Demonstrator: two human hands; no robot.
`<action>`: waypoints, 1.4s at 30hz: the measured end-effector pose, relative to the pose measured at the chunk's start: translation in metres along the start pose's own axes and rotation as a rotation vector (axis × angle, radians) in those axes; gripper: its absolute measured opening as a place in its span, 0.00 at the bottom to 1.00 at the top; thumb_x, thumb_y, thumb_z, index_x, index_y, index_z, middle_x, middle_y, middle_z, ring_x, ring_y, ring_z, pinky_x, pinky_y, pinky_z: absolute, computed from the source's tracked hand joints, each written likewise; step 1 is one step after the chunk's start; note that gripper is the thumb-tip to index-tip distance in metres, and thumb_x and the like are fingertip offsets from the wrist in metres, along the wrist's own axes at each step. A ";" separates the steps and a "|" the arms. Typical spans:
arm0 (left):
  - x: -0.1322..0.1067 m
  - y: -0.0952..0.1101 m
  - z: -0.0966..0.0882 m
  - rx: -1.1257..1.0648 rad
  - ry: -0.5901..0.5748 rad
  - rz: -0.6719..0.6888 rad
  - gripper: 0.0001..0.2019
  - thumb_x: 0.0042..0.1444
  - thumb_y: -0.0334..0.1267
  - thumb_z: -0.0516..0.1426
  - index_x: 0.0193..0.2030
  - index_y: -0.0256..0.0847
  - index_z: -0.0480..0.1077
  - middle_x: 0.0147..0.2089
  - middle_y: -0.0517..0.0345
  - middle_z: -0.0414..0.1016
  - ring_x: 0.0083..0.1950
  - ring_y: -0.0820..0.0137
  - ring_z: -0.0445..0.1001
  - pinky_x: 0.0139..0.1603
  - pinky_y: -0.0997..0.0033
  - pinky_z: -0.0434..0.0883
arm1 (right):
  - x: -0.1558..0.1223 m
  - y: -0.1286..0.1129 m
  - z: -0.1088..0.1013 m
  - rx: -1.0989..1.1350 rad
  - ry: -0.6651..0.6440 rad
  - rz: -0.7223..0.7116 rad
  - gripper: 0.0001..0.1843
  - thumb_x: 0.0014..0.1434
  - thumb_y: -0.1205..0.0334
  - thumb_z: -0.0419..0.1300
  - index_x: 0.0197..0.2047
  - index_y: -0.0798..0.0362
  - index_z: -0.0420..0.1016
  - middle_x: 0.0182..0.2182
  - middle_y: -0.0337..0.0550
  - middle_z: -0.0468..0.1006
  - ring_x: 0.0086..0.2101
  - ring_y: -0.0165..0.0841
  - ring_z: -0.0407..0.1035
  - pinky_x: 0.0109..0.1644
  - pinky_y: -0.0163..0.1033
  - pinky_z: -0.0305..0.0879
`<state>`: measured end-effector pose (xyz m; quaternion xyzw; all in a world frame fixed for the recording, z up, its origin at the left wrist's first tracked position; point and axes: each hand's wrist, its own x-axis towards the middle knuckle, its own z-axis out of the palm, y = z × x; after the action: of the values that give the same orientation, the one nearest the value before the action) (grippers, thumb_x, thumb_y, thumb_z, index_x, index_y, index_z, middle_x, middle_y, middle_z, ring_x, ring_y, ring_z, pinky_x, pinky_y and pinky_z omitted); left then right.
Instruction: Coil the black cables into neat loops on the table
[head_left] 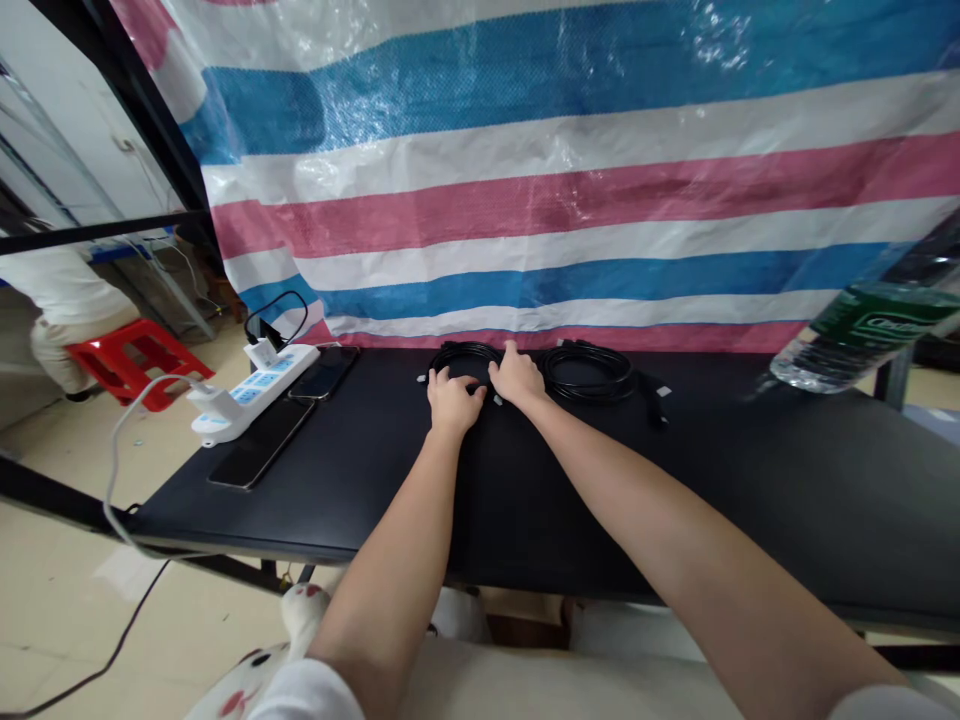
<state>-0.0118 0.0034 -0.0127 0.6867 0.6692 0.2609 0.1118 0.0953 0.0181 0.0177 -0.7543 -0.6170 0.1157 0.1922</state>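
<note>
Both my arms reach across a black table to a coiled black cable near its far edge. My left hand rests on the front of that coil with its fingers curled down on it. My right hand lies on the coil's right side, fingers bent over the cable. A second coiled black cable lies just to the right of my right hand, with a loose end and plug trailing off to the right.
A white power strip with plugged-in chargers lies at the table's left end, beside two dark phones. A clear water bottle stands at the right. A striped tarp hangs behind. A red stool and a person stand at left.
</note>
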 end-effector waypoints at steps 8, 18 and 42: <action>-0.005 0.007 -0.006 0.018 -0.053 -0.058 0.15 0.53 0.39 0.57 0.47 0.50 0.78 0.69 0.54 0.60 0.74 0.49 0.46 0.70 0.41 0.45 | -0.021 0.038 -0.021 -0.087 0.117 -0.187 0.12 0.60 0.59 0.52 0.40 0.50 0.77 0.35 0.48 0.81 0.39 0.41 0.75 0.41 0.39 0.65; -0.006 0.009 -0.008 0.021 -0.056 -0.008 0.17 0.50 0.40 0.59 0.48 0.47 0.77 0.69 0.50 0.60 0.73 0.52 0.49 0.70 0.48 0.50 | -0.026 0.127 -0.055 0.133 0.585 0.270 0.13 0.55 0.61 0.52 0.35 0.53 0.77 0.31 0.51 0.76 0.39 0.43 0.68 0.39 0.42 0.63; -0.013 0.017 -0.006 0.013 -0.005 0.087 0.15 0.52 0.33 0.56 0.45 0.50 0.77 0.62 0.51 0.68 0.67 0.56 0.60 0.66 0.47 0.54 | -0.020 0.145 -0.051 0.328 0.414 0.365 0.12 0.52 0.59 0.58 0.35 0.55 0.80 0.41 0.56 0.79 0.47 0.49 0.68 0.52 0.54 0.62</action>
<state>0.0003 -0.0119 -0.0023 0.7166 0.6401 0.2594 0.0976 0.2407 -0.0324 -0.0009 -0.8191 -0.3923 0.0902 0.4087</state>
